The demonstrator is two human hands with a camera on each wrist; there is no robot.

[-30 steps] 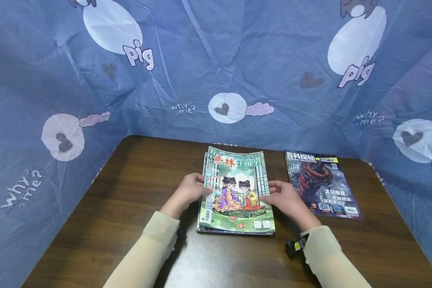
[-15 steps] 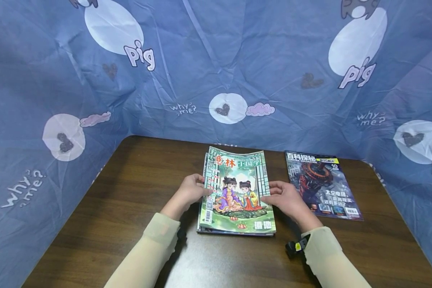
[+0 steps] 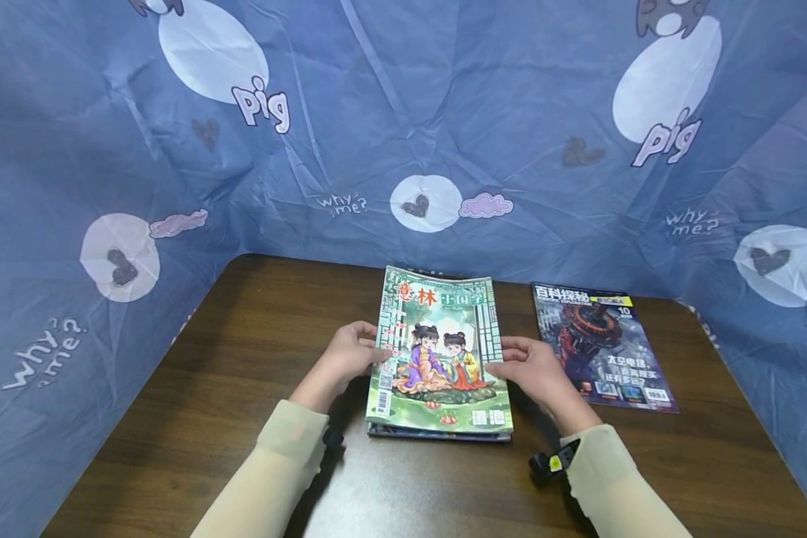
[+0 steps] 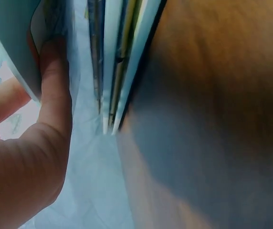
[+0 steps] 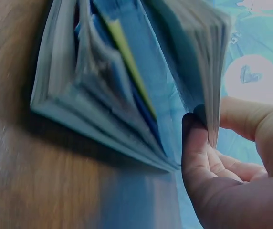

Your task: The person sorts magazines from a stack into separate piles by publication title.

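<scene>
A green magazine (image 3: 444, 403) with two cartoon figures on its cover is held between my hands, just above a stack of other magazines (image 3: 437, 434). My left hand (image 3: 344, 357) pinches its left edge, thumb on the cover and fingers underneath. At the opposite edge, my right hand (image 3: 536, 371) grips it the same way. In the left wrist view, a gap separates the held magazine from the stack (image 4: 122, 62). The right wrist view shows the held pages (image 5: 208, 62) tilted away from the stack's uneven edges (image 5: 103, 109). Most of the stack is hidden from above.
A dark magazine (image 3: 598, 351) with a red machine on its cover lies alone to the right on the brown wooden table (image 3: 242, 359). Blue printed fabric (image 3: 309, 149) hangs behind the table and along both sides.
The green magazine has risen slightly off the stack and shifted a little left and away. My left hand has moved slightly left with it; the dark magazine has stayed put.
</scene>
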